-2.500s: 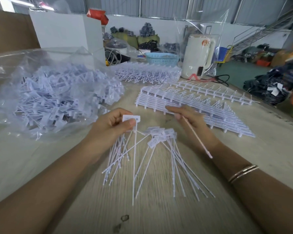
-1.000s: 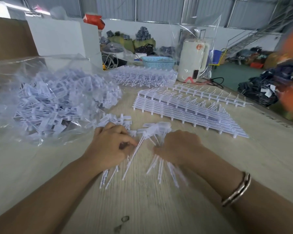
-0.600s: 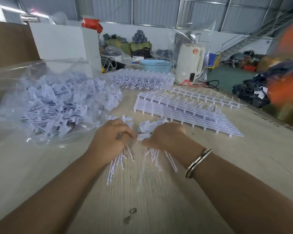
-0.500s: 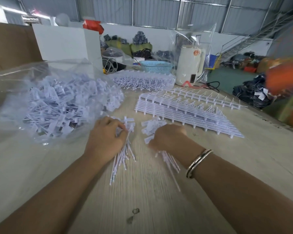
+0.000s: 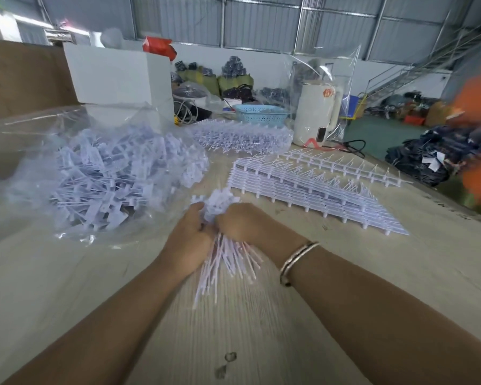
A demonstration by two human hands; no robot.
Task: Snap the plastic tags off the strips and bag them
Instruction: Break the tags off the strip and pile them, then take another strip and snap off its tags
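Observation:
A bunch of loose white plastic tags (image 5: 228, 259) is pressed together between my two hands at the table's middle. Their flat heads stick out above my fingers and their thin tails fan toward me. My left hand (image 5: 188, 237) grips the bunch from the left, my right hand (image 5: 242, 222) grips it from the right, and the two hands touch. A clear plastic bag (image 5: 103, 173) heaped with snapped-off tags lies open to the left. A stack of uncut tag strips (image 5: 311, 190) lies to the right, past my right hand.
Another bagged pile of strips (image 5: 242, 137) sits farther back, with a blue basket (image 5: 261, 115), a white kettle (image 5: 317, 115) and a white box (image 5: 117, 76) behind. The wooden table (image 5: 261, 329) runs toward me; its right edge is near dark bundles (image 5: 433, 157).
My hands gathered the scattered tags into two bunches, then brought them together into one bunch held between both hands. The bunch now sits slightly farther from me.

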